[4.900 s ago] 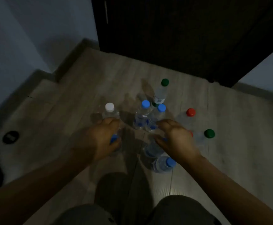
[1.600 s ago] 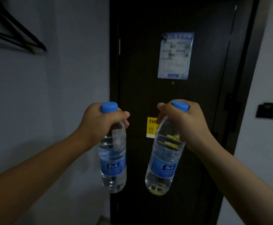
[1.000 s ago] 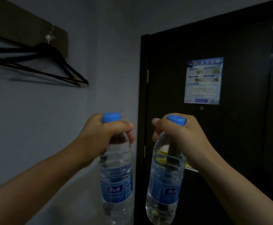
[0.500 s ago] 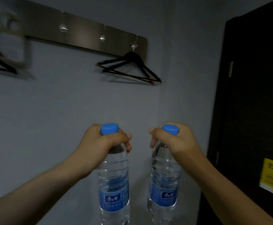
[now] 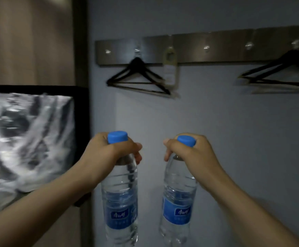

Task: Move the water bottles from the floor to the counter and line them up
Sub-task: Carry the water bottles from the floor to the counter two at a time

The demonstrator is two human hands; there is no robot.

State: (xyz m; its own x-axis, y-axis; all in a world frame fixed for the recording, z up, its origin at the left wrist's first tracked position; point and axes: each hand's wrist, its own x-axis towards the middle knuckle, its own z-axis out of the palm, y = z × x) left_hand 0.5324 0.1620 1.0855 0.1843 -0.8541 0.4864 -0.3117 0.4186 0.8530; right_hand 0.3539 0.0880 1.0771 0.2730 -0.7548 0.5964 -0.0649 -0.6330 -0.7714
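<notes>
Two water bottles held in air, upright, side by side but apart, before grey wall. Left hand [image 5: 107, 154]: fingers curled round neck of left bottle [image 5: 121, 198], just under blue cap [image 5: 117, 137]. Right hand [image 5: 193, 154]: fingers wrapped over neck of right bottle [image 5: 178, 202]. Coat rail [image 5: 198, 47] above, black hangers [image 5: 138, 77] hung on it. Marbled panel [image 5: 27, 139] at left.

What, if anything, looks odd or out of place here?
Nothing serious. The left hand and right hand grip the left bottle and right bottle near their blue caps; both hang roughly upright, nothing spilling. One small oddity: a paper door tag hangs on the hook rail.
</notes>
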